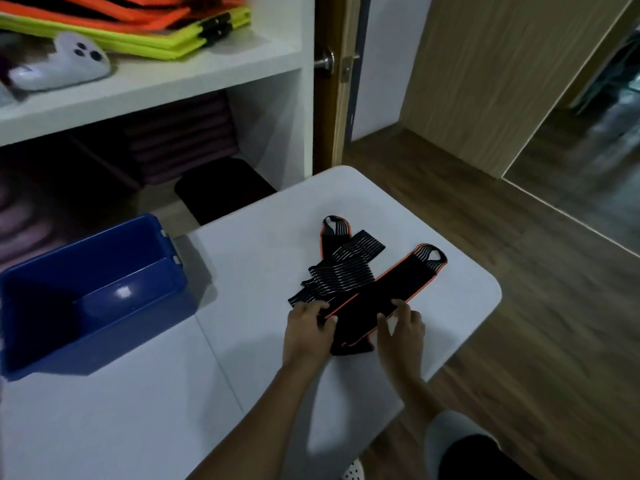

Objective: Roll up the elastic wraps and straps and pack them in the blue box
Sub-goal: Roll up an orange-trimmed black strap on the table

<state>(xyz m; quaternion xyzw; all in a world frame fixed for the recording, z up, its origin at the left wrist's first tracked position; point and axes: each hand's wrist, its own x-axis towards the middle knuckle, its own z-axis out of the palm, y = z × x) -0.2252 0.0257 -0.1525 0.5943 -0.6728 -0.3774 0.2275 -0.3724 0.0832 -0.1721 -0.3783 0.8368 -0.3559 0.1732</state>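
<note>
Two black elastic wraps with orange edging lie crossed on the white table (138,410). The nearer wrap (388,289) runs from a looped end at the upper right down to my hands. The farther wrap (341,268), striped with thin white lines, lies under it with its loop at the top. My left hand (306,329) pinches the near wrap's left edge. My right hand (401,329) presses fingers on its right edge. The wrap's near end (351,344) lies folded between both hands. The blue box (104,306) stands open and empty at the table's left.
A white shelf unit (173,81) stands behind the table, holding a white game controller (62,65) and neon yellow and orange folded items (138,22). A black stool (221,188) sits beyond the table's far edge. Wooden floor (536,306) lies to the right, past the table's rounded corner.
</note>
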